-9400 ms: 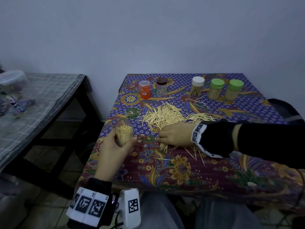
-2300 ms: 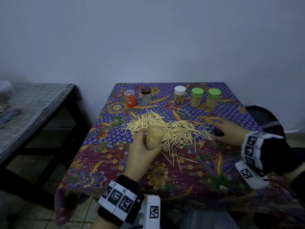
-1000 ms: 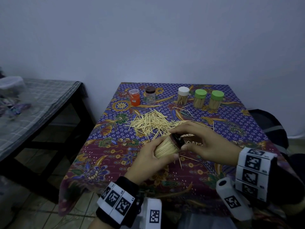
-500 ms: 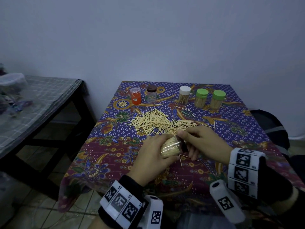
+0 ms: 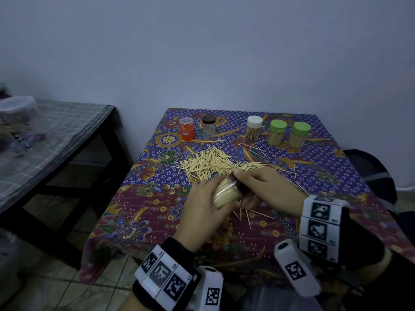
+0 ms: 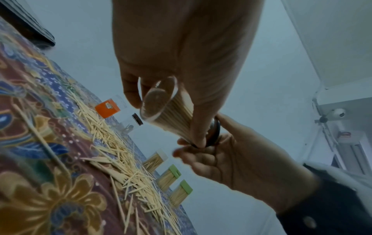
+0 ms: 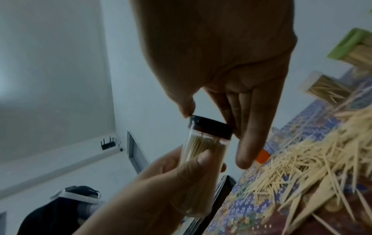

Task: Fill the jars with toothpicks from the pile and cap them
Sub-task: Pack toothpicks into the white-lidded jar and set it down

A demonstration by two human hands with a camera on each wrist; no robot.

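While a second ago cap (image 7: 212, 128) only neared mouth, now sits on full jar (image 5: 225, 192), tilted in left hand (image 5: 202, 212) grasp; right hand (image 5: 269, 190) pinches cap rim. Needs tightening; pile (image 5: 213, 163) just beyond hands.

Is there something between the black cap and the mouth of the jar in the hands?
Nothing visible. The cap already sits on the jar, toothpicks ending below it. The right hand pinches the cap; the left hand grips the jar's body.
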